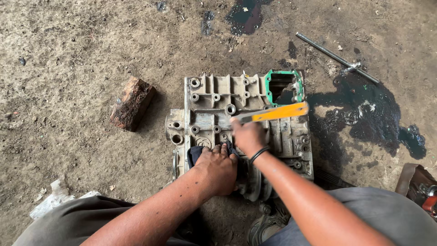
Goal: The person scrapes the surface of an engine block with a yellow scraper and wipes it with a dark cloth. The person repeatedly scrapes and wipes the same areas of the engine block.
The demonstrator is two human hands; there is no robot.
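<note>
Evidently mid-scraping, judging from the head view: right hand (248, 135) clamped on an orange-handled scraper (276, 112), blade end hidden behind the hand, against the top face of the engine casing (214, 102) lying on the oily dirt floor (73, 68). Left hand (217, 167) pressed flat, fingers together, on a dark rag (196, 152) atop the casing. Next, probably, short controlled strokes with the casing braced. Both forearms reaching forward, right wrist cocked upward.

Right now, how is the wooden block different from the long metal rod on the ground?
The wooden block is short, chunky and reddish-brown; the metal rod is long, thin and grey. The block lies on dry dirt left of the engine casing; the rod lies upper right, its end by the dark oil puddle. Neither hand touches either.
</note>
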